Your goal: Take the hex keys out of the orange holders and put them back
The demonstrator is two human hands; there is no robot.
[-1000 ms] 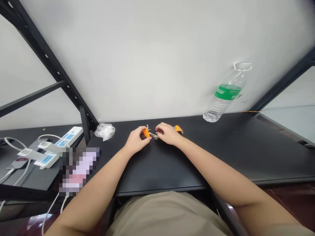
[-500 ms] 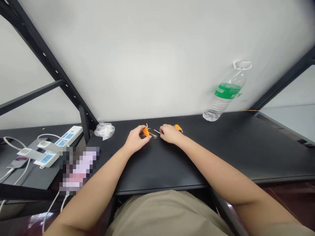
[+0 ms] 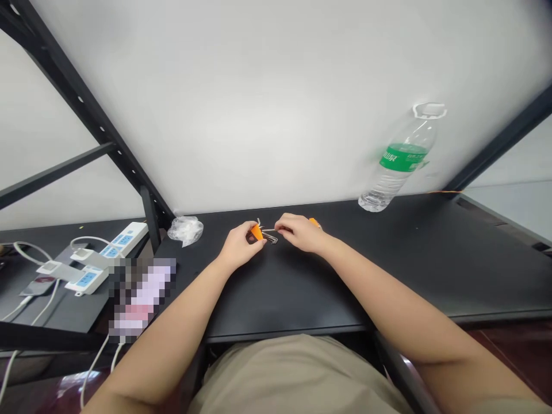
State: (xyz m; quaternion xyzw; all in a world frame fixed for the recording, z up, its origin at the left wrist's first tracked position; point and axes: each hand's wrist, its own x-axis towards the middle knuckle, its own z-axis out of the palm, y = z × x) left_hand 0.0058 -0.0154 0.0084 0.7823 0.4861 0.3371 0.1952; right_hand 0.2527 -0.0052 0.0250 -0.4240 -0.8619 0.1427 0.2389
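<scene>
Left hand (image 3: 237, 247) pinches orange wedge-shaped plastic holder (image 3: 257, 232); right hand (image 3: 301, 233) has brought pinched thin silver metal rod (image 3: 269, 230) to it, apparently lined up.

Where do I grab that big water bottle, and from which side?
Probably around the green label, coming from the front. The wall is behind the bottle, and the label wraps its round body, so a hand could curl there. The white loop on top might help too.
</scene>
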